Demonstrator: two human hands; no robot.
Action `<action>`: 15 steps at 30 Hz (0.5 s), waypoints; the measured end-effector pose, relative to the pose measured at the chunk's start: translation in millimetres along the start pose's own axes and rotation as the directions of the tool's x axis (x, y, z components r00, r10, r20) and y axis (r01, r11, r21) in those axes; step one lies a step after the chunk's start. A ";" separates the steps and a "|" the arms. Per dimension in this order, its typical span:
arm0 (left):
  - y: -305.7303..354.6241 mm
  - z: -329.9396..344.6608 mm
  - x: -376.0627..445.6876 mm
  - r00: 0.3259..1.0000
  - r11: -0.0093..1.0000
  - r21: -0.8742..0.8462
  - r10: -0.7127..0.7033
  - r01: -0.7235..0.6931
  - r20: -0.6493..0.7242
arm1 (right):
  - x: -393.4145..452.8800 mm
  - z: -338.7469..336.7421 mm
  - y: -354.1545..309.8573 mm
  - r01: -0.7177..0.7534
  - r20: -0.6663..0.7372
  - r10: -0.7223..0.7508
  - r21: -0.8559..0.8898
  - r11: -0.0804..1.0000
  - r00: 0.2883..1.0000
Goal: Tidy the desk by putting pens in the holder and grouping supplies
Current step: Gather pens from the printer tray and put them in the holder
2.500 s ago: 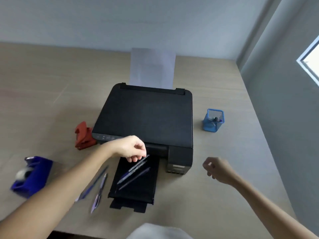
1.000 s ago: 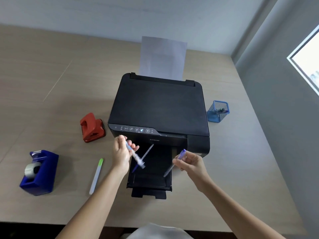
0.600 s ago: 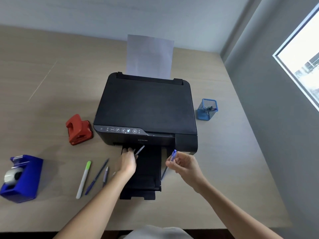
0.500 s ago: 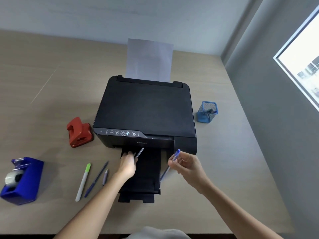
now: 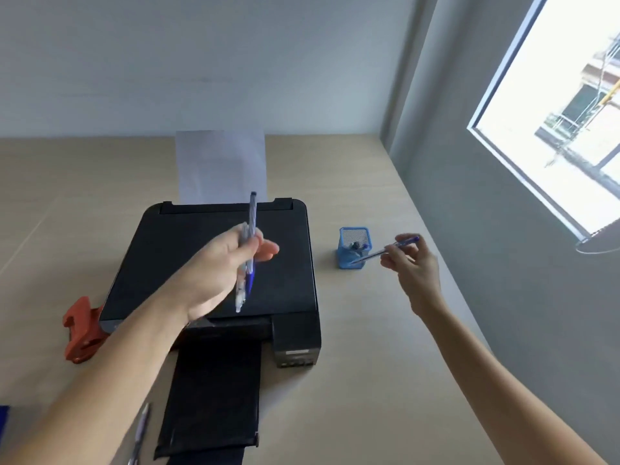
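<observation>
A small blue mesh pen holder (image 5: 354,248) stands on the desk to the right of the black printer (image 5: 214,263); dark pen tops show inside it. My right hand (image 5: 414,263) pinches a blue pen (image 5: 385,251), held slanted just right of the holder with its tip in front of the mesh wall. My left hand (image 5: 224,270) hovers over the printer lid, closed on two pens (image 5: 248,250) that stand nearly upright. One more pen (image 5: 139,434) lies on the desk at the bottom left, beside my left forearm.
A sheet of paper (image 5: 221,166) stands in the printer's rear feed. The black output tray (image 5: 214,394) sticks out toward me. A red hole punch (image 5: 82,327) sits left of the printer. A grey wall with a window (image 5: 553,105) borders the desk on the right.
Both hands have risen from the output tray. My right hand carried its blue pen over to the holder; my left lifted two pens above the printer lid. The view tilted up and right.
</observation>
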State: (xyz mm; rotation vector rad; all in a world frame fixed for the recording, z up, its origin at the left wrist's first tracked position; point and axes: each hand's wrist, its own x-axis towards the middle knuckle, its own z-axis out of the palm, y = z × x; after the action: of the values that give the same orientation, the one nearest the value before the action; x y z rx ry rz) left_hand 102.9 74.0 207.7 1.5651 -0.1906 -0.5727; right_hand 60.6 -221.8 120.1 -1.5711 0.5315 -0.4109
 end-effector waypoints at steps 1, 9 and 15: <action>8.0 15.9 22.3 1.000 0.998 -0.065 0.013 -0.013 0.001 | 13.3 -3.3 3.9 -0.010 -0.030 0.010 0.000 1.000 1.000; -24.9 113.8 213.1 0.959 0.987 -0.087 0.106 -0.132 -0.263 | 104.2 -3.4 34.8 0.021 -0.120 -0.053 -0.255 0.967 0.991; -88.7 137.5 280.2 0.947 0.987 0.160 0.023 0.030 -0.321 | 139.6 13.4 61.1 0.102 -0.002 -0.115 -0.449 0.887 0.993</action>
State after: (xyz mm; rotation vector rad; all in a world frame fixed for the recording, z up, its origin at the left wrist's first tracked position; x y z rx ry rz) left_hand 259.2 -167.4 57.6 1.7940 0.0145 -0.3018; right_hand 177.8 -291.0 50.3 -2.0524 0.5898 -0.4143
